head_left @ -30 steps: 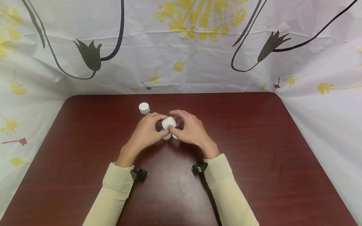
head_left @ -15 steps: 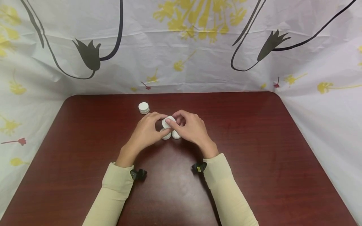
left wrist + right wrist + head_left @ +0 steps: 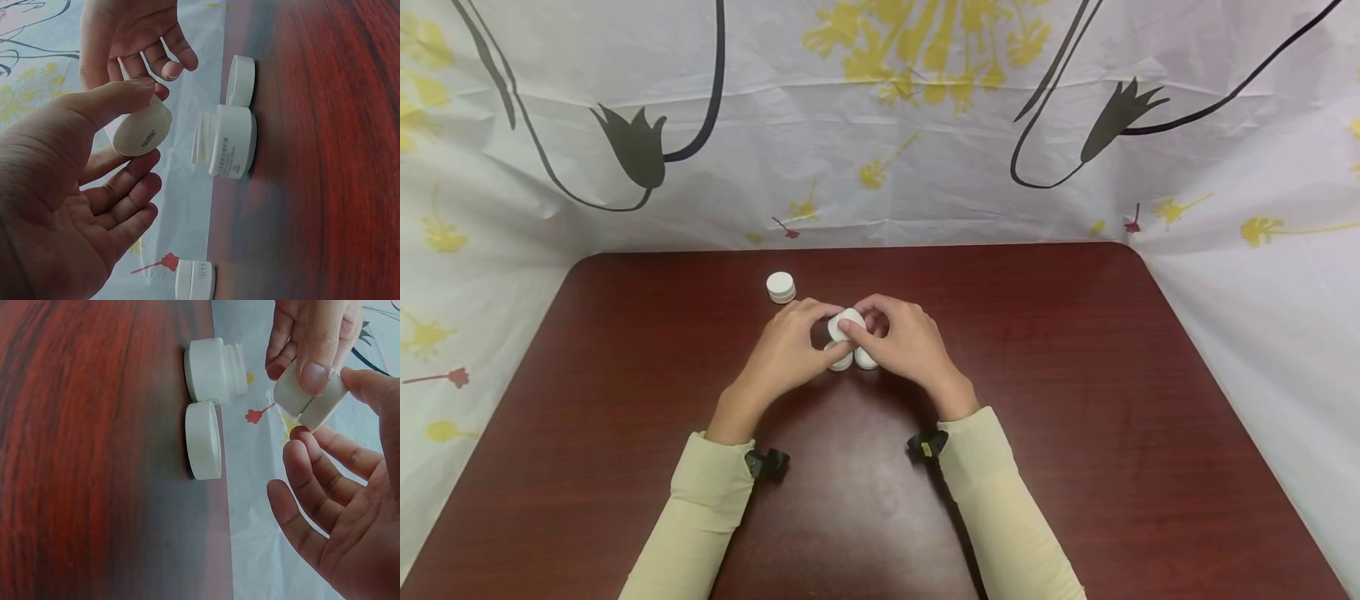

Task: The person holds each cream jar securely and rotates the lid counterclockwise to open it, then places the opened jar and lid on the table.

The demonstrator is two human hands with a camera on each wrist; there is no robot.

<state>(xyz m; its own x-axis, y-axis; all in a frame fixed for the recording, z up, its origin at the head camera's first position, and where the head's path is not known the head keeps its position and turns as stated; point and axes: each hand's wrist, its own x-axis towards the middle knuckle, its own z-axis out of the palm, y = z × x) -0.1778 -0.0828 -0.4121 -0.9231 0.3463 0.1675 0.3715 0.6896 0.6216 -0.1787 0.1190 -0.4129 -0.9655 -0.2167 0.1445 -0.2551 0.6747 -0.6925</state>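
held jar, open jar, far jar: print illegible

- 2 sleeved forearms slant inward, hands close together.
- Left hand pinches between thumb and bent fingers.
- Right hand pinches between thumb and index finger, its remaining fingers loosely bent.

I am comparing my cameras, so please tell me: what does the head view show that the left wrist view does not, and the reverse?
Only head: the sleeves and the black wrist devices.
Only left wrist: the readable position of small lettering on the held jar, and the screw thread of the open jar.
Both: left hand, right hand, these jars, closed jar, table.
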